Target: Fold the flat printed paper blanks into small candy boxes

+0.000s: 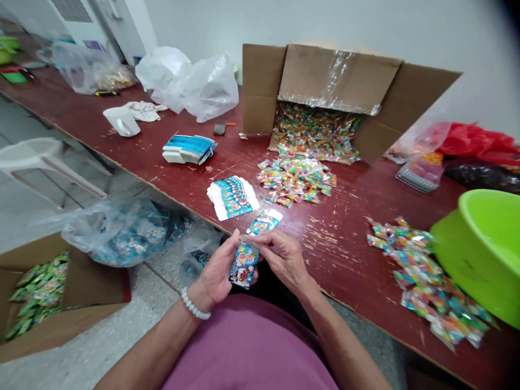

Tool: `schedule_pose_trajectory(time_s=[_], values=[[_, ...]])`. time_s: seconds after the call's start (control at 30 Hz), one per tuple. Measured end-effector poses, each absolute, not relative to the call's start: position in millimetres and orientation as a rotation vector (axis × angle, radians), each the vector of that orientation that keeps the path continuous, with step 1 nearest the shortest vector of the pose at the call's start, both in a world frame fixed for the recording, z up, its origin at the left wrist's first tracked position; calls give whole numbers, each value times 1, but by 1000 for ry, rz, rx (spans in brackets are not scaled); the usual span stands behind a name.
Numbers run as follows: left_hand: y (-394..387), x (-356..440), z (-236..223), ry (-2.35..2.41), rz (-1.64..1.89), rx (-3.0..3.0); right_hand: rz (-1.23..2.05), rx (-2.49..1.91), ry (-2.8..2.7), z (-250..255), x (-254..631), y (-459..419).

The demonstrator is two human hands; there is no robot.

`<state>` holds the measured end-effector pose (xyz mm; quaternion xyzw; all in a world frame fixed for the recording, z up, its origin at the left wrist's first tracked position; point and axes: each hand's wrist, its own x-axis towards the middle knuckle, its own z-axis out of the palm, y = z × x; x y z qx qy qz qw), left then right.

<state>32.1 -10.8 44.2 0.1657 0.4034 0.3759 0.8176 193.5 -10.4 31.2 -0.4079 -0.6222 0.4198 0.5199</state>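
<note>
My left hand [220, 270], with a beaded bracelet at the wrist, is wrapped round a small blue printed candy box [244, 264] just off the table's front edge. At the top end of that box, my right hand [283, 257] has its fingers pinched together on the flap; whether a candy is between them is hidden. Just beyond my hands lies a flat blue box [265, 221] with white flaps. Behind it a fanned stack of flat boxes [233, 198] rests on the table. Wrapped candies [297, 177] are heaped to the right of the stack.
A tipped cardboard carton [341, 81] spills candies onto the red table [345, 238]. At right stands a green basin [479, 254] beside more wrapped candies [430, 287]. On the floor at left are a carton of green packets [44, 295], a bag of blue packets [125, 233] and a white stool [36, 154].
</note>
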Motion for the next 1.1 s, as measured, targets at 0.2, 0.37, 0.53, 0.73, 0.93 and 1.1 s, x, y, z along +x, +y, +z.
schedule_pose_trajectory(time_s=[0.2, 0.37, 0.53, 0.73, 0.93, 1.1], values=[[-9, 30, 44, 911, 860, 388, 1127, -928, -1502, 38, 195, -12], [-12, 31, 43, 1004, 951, 580, 1287, -1071, -1398, 29, 190, -7], [-13, 30, 45, 1000, 856, 572, 1405, -1079, -1280, 33, 187, -2], [-7, 24, 44, 945, 871, 388, 1095, -1032, -1571, 40, 182, -12], [-2, 25, 46, 901, 970, 243, 825, -1011, -1725, 24, 172, -17], [-6, 21, 42, 950, 1034, 435, 997, -1111, -1593, 28, 172, -10]])
